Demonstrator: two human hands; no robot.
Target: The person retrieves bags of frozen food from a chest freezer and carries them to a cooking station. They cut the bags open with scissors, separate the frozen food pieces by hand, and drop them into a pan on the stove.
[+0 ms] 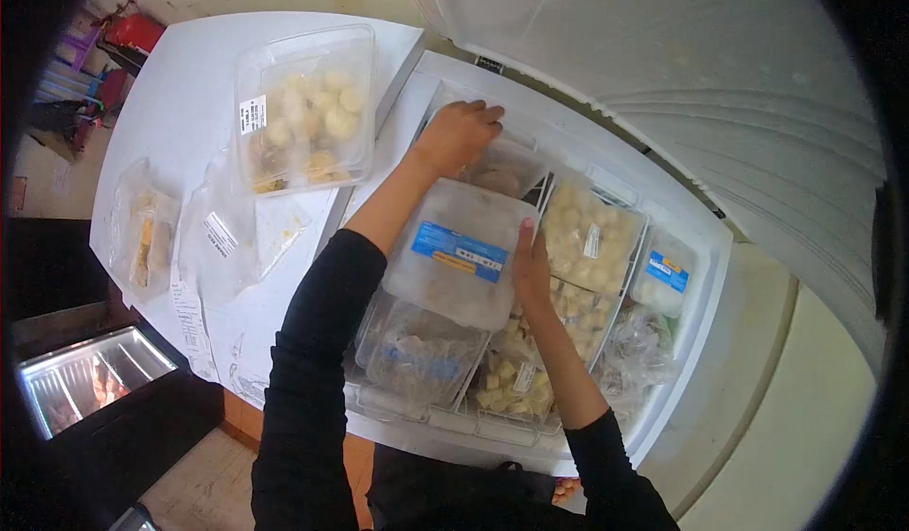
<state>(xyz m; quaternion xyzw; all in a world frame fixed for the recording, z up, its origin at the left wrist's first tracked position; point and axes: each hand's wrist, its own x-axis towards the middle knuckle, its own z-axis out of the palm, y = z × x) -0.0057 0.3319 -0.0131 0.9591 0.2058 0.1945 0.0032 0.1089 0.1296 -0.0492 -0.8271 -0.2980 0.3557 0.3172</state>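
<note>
In the head view, a frosted plastic container (450, 290) with a blue label lies on top of the stacks in the freezer. My right hand (532, 271) grips its right edge, thumb on the lid. My left hand (461, 138) reaches past its far edge, fingers curled on the rim of a clear plastic container (516, 143) at the back; their undersides are hidden. Brownish food (507, 179) shows through the plastic beside that hand. Below the labelled container sit more clear packs (421, 356).
Wire baskets hold packs of pale round pieces (592, 233) and yellow cubes (511, 389). A blue-labelled tub (661, 275) is at the right. The raised lid (720, 86) stands behind. On the white top (180, 67) are a box of round dough-like pieces (308, 119) and plastic bags (222, 228).
</note>
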